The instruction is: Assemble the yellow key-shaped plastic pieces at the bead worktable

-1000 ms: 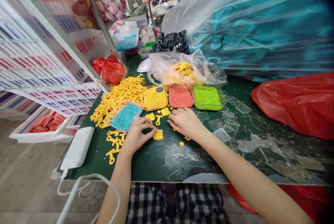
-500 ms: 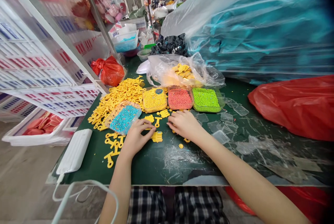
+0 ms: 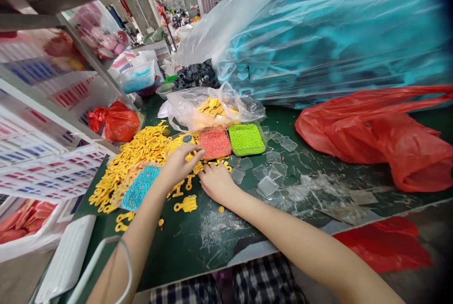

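My left hand (image 3: 179, 164) is lifted over the yellow bead tray (image 3: 184, 141), fingers drawn together in a pinch; what they hold, if anything, is too small to see. My right hand (image 3: 216, 183) lies palm down on the green table (image 3: 226, 238), fingers flat over loose yellow plastic pieces (image 3: 219, 164). One yellow key-shaped piece (image 3: 187, 204) lies just below my left hand. Trays of blue beads (image 3: 139, 187), red beads (image 3: 214, 143) and green beads (image 3: 247, 139) stand around the hands.
A heap of yellow pieces (image 3: 138, 150) spreads at the left, a clear bag (image 3: 212, 105) of them behind the trays. Clear plastic squares (image 3: 269, 183) litter the right. Red bags (image 3: 375, 129) (image 3: 115, 122), a teal wrapped bundle (image 3: 336, 30), a white device (image 3: 67, 259) and shelving (image 3: 42, 115) surround the table.
My left hand has risen from the table and reached toward the yellow bead tray. The view has swung and tilted, shifting everything left. My right hand stays on the table.
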### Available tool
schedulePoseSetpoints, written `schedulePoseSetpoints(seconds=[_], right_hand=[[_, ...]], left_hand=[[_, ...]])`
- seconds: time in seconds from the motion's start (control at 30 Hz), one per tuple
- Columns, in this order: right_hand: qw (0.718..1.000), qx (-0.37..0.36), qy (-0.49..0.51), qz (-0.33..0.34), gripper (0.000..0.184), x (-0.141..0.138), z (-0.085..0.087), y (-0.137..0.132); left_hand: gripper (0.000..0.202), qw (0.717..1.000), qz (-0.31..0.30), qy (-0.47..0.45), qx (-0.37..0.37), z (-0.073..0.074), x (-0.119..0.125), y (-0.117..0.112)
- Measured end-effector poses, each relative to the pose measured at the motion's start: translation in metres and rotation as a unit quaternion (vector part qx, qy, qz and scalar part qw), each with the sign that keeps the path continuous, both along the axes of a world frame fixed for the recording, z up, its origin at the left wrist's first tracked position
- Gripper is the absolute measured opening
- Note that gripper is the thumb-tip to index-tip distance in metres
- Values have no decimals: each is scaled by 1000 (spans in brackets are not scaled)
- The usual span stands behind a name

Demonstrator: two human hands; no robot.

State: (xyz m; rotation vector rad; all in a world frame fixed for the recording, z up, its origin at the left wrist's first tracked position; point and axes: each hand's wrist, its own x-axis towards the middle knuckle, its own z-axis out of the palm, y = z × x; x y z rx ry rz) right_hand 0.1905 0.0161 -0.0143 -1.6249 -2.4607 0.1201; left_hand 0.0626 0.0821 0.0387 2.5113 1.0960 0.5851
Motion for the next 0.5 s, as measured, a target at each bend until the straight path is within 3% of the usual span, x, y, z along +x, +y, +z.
schedulePoseSetpoints(seconds=[0.1,0.23,0.4,0.5], right_hand=[[1000,-12,5,2,24,1,2,0],[1000,-21,14,-6,24,0,2,1],[999,-14,29,-11,23,-2,-1,2],[999,-10,29,-15,21,-2,-1,3]], left_hand=[[31,995,-28,97,-15,4,32,37],[27,961,-99,249,-73,0,59,69],[17,935,-131,315,-98,0,71,87],[22,926,-139,335,-103,1,72,91]])
